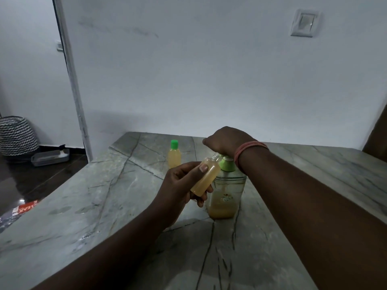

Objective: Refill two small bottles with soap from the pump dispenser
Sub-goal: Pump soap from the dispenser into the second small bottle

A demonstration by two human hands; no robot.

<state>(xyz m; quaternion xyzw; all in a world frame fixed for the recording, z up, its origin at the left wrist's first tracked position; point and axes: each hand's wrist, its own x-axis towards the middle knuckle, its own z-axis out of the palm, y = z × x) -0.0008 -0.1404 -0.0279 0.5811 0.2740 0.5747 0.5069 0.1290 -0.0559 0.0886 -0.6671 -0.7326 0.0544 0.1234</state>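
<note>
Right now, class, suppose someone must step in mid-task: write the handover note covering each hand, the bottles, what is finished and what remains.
Left hand: grips the uncapped small clear bottle of yellowish soap, tilted, its neck up by the pump's nozzle.
Right hand: rests on top of the green pump head of the big clear dispenser; finger pose hidden.
Second small bottle with green cap: upright on the grey marble table, filled and closed, apparently done.
Left: finish filling the held bottle, then cap it; its cap is not visible.
</note>
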